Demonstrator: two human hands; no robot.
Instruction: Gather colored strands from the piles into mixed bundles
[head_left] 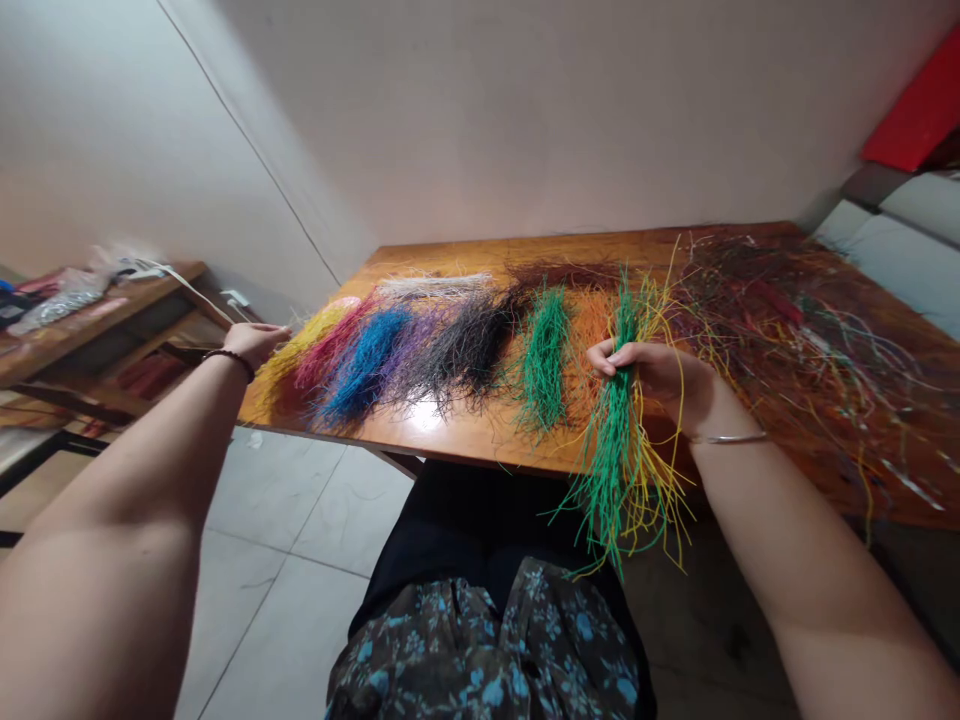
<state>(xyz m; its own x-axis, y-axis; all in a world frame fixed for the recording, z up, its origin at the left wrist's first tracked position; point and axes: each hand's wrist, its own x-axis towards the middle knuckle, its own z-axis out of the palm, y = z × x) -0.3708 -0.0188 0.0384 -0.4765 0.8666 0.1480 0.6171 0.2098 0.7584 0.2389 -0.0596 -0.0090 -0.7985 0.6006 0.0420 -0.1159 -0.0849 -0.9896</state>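
Observation:
My right hand (pixel 652 372) is closed round a bundle of green strands (pixel 616 450) and yellow strands (pixel 651 475), which hangs past the table's front edge. Out to the left, my left hand (pixel 259 342) has its fingers pressed together at the yellow pile (pixel 300 350); what they pinch is too small to make out. Rightward from there lie red strands (pixel 337 340), a blue pile (pixel 367 360), purple strands (pixel 412 345), a black pile (pixel 472 345), a green pile (pixel 545 360) and orange strands (pixel 589 330).
White strands (pixel 435 286) and dark brown strands (pixel 562 273) lie along the back of the wooden table (pixel 450 430). A tangled mixed heap (pixel 795 330) covers its right side. At far left stands another wooden table (pixel 67 340) with plastic bags and a white cable.

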